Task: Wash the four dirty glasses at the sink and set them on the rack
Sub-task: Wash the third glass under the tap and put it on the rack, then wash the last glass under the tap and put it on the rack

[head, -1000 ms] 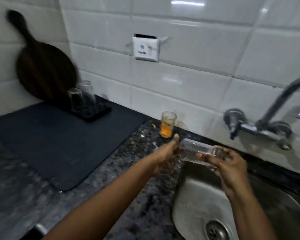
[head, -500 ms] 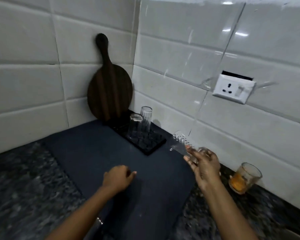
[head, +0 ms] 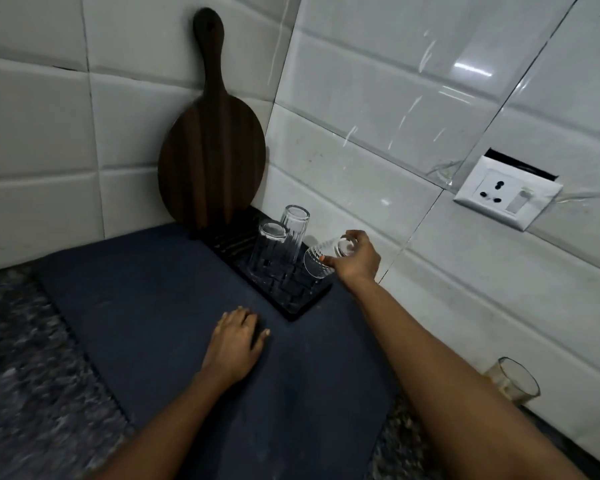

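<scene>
Right hand [head: 355,259] stretched forward, grip clamped on a clear glass [head: 321,260], tilted mouth-down over the near end of the black rack [head: 293,296]. Two glasses [head: 278,251] upside down on rack. Left hand [head: 238,342] flat on dark mat [head: 153,306], fingers relaxed, apart.

The right hand [head: 355,259] covers the base of the clear glass [head: 317,263] it holds, so contact between that glass and the black rack [head: 293,292] cannot be determined. The right forearm hides part of the dirty glass [head: 515,381] by the wall. The granite counter [head: 32,375] is motion-blurred, and both arms are cut off at the bottom edge.
</scene>
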